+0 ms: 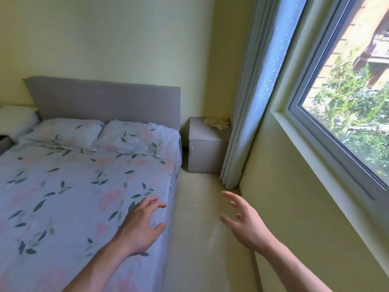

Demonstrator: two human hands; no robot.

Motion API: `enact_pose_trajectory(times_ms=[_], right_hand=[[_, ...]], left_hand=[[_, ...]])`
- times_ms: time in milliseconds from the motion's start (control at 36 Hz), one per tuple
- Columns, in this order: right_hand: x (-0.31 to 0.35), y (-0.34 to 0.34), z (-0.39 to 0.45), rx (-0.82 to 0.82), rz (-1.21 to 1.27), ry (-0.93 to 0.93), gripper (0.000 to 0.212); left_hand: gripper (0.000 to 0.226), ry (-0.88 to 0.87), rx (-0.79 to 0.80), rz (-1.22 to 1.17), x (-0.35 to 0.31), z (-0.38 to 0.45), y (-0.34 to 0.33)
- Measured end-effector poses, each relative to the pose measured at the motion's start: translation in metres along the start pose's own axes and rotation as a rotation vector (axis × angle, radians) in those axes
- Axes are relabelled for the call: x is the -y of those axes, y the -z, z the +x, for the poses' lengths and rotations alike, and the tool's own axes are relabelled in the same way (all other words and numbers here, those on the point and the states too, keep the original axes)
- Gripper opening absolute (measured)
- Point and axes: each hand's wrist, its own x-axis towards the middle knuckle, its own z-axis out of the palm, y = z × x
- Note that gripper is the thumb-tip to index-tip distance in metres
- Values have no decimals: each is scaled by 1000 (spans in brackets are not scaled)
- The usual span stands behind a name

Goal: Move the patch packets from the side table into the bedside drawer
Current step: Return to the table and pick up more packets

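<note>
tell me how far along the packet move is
Nothing looks done: the patch packets lie in a loose pile on top of the side table, whose front is closed. Left hand and right hand are both open and empty, well short of it. Reaching, opening, and moving packets all remain.

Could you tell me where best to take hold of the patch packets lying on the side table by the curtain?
The patch packets lie flat in a loose pile at the back right of the side table. Probably come from above and the front, pinching overhanging edges; the curtain blocks the right side.
</note>
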Motion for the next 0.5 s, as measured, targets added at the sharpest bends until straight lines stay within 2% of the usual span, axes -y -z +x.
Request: enact_pose_trajectory(times_ms=[250, 500], right_hand=[[-31, 56, 158, -45, 58, -41, 59], [-70, 107, 350, 14, 107, -22, 59]], left_hand=[[44, -134, 12, 23, -53, 197, 17], [43, -58, 18, 65, -71, 375, 23]])
